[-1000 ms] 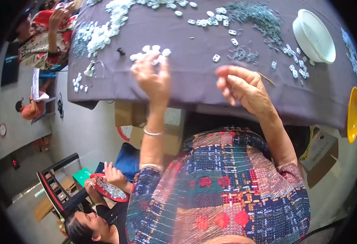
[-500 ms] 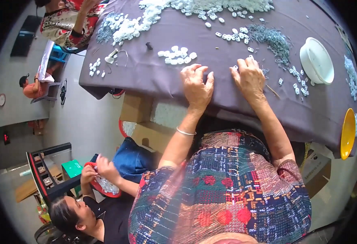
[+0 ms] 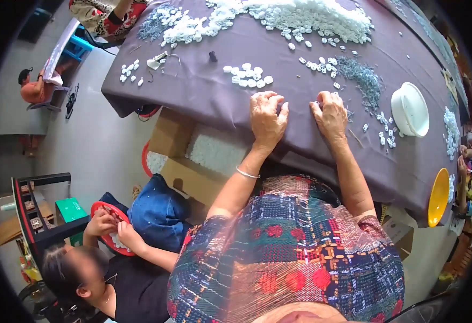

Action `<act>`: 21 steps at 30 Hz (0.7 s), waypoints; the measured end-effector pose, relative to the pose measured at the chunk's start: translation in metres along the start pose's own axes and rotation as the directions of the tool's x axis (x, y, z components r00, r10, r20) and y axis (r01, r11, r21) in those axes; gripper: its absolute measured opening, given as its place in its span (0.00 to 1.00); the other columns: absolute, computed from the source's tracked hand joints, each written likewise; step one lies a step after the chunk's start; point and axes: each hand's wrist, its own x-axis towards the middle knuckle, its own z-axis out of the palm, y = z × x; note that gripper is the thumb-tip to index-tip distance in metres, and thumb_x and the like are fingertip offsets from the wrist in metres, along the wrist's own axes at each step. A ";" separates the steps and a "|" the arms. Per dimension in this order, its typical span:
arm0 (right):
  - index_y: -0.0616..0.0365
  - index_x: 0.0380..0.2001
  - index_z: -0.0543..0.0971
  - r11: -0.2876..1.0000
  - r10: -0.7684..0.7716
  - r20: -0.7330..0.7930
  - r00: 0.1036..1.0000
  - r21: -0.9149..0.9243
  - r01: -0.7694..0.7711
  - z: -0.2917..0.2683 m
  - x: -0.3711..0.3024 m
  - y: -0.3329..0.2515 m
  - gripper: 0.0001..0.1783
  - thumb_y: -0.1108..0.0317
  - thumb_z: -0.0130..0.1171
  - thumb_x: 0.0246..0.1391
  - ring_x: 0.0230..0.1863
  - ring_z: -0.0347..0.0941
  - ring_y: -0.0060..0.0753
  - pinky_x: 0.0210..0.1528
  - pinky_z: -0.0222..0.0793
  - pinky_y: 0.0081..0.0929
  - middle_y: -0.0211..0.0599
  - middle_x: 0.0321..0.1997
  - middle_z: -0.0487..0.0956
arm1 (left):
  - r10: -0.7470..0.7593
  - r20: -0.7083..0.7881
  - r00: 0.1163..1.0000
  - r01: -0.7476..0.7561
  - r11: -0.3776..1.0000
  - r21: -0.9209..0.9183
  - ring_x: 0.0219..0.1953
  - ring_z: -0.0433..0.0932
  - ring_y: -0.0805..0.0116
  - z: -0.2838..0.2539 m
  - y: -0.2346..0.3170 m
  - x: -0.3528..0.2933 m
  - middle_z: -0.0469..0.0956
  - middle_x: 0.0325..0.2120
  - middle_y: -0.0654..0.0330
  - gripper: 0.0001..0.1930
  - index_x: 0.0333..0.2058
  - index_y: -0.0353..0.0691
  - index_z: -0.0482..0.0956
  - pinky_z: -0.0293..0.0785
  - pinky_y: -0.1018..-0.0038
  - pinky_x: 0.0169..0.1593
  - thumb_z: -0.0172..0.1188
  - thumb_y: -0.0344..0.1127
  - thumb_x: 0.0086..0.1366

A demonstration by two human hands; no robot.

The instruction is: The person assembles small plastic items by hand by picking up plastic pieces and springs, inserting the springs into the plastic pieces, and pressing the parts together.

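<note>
My left hand (image 3: pixel 268 121) rests on the dark cloth near the table's front edge, fingers bent and thumb held apart. Just beyond its fingertips lies a small group of white oval plastic pieces (image 3: pixel 248 74). To the right, my right hand (image 3: pixel 331 119) is closed, its fingers curled down toward the thumb; whatever is at the fingertips is too small to make out. Past it lie a few loose white pieces (image 3: pixel 322 65) and a heap of thin grey-blue slivers (image 3: pixel 362 78). A thin stick (image 3: pixel 356 138) lies beside my right wrist.
A large pile of white pieces (image 3: pixel 311 21) covers the far side. A white bowl (image 3: pixel 410 110) and a yellow dish (image 3: pixel 438 197) are on the right. At lower left, a seated person's hands (image 3: pixel 116 229) work at a red basket (image 3: pixel 100 206) beside an open carton (image 3: pixel 163 134).
My view has shifted, so the table's contents sit lower in it. Both my hands keep nearly the same places on the cloth. The seated person's hands have shifted at the red basket.
</note>
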 end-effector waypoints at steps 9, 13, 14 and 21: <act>0.54 0.27 0.73 0.999 0.045 -0.031 0.999 -0.015 -0.045 0.002 -0.002 -0.005 0.11 0.61 0.61 0.42 0.39 0.67 0.38 0.38 0.59 0.39 0.35 0.31 0.71 | 0.009 0.032 0.999 -0.009 1.000 0.002 0.39 0.69 0.58 -0.008 0.003 0.003 0.74 0.32 0.59 0.08 0.27 0.40 0.77 0.66 0.66 0.44 0.63 0.30 0.45; 0.53 0.28 0.72 0.999 -0.044 -0.089 0.995 -0.030 0.042 0.002 -0.004 -0.007 0.11 0.64 0.61 0.40 0.39 0.66 0.37 0.38 0.58 0.36 0.34 0.31 0.70 | 0.014 0.075 0.997 -0.015 1.000 0.008 0.39 0.69 0.59 -0.008 0.005 0.004 0.74 0.32 0.59 0.08 0.27 0.40 0.77 0.66 0.67 0.45 0.63 0.29 0.45; 0.53 0.28 0.72 0.987 -0.151 -0.111 0.982 -0.078 0.143 0.005 -0.006 -0.007 0.11 0.65 0.60 0.40 0.39 0.66 0.37 0.38 0.58 0.36 0.33 0.31 0.70 | 0.000 0.098 0.995 0.002 1.000 -0.016 0.40 0.69 0.59 -0.009 0.007 0.006 0.74 0.32 0.59 0.08 0.27 0.40 0.77 0.66 0.67 0.45 0.63 0.29 0.45; 0.59 0.31 0.71 0.948 -0.317 -0.135 0.939 -0.003 0.319 0.000 -0.008 0.001 0.11 0.73 0.57 0.40 0.35 0.68 0.38 0.36 0.63 0.32 0.37 0.31 0.71 | 0.031 0.088 0.996 -0.025 0.997 -0.077 0.31 0.72 0.60 0.038 -0.008 0.099 0.73 0.33 0.55 0.13 0.35 0.37 0.74 0.70 0.70 0.37 0.61 0.28 0.47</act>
